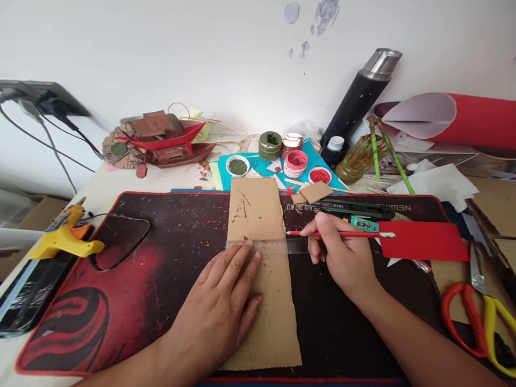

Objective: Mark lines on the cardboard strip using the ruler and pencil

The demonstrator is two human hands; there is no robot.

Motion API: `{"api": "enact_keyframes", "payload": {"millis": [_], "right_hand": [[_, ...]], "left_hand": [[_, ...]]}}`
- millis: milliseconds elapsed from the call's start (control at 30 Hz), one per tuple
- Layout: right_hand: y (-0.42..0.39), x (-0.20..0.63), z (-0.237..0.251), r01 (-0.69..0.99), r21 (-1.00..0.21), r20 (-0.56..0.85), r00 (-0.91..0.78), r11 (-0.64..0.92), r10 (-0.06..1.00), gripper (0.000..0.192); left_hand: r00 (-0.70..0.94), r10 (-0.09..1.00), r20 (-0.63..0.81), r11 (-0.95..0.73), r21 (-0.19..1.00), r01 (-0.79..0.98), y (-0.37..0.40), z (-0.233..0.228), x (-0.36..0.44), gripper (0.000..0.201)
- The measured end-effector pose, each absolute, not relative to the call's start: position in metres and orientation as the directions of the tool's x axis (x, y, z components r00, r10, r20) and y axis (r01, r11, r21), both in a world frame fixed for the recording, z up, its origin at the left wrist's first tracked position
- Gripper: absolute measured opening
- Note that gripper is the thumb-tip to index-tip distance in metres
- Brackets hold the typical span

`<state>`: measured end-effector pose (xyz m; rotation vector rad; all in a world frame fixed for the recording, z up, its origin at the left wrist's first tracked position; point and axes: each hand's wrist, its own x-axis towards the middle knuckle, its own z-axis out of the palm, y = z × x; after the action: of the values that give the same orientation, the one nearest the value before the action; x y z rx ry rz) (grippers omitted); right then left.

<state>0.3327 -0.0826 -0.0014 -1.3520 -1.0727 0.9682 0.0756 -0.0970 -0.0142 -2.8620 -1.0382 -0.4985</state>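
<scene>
There is one cardboard strip [278, 312], one clear ruler [274, 247] and one red pencil [373, 235]. The strip lies lengthwise in the middle of the dark mat [161, 301], and the ruler crosses over it.

The left hand [228, 285] is laid palm down, its fingers stretched forward onto the ruler and strip — it presses flat and clamps nothing. The right hand [342, 247] is bent inward, with thumb and fingers closed on the pencil; the tip points left, near the strip's right edge.

Behind the strip stand three paint jars [295, 164]. One cutter knife [355, 208] lies just beyond the right hand, one red paper [423, 241] beside it. One pair of scissors [478, 282] is at far right, one yellow glue gun [66, 236] at far left. The left fingers cover part of the ruler.
</scene>
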Motion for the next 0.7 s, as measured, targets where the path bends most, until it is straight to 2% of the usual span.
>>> {"api": "enact_keyframes", "payload": {"millis": [700], "right_hand": [[-0.0825,0.3305,0.0000,0.081,-0.997,0.037,0.229,0.019,0.973,0.055]], "left_hand": [[0.731,0.612,0.301,-0.772,0.029,0.635,-0.0962,-0.0149,0.0741,0.052]]}}
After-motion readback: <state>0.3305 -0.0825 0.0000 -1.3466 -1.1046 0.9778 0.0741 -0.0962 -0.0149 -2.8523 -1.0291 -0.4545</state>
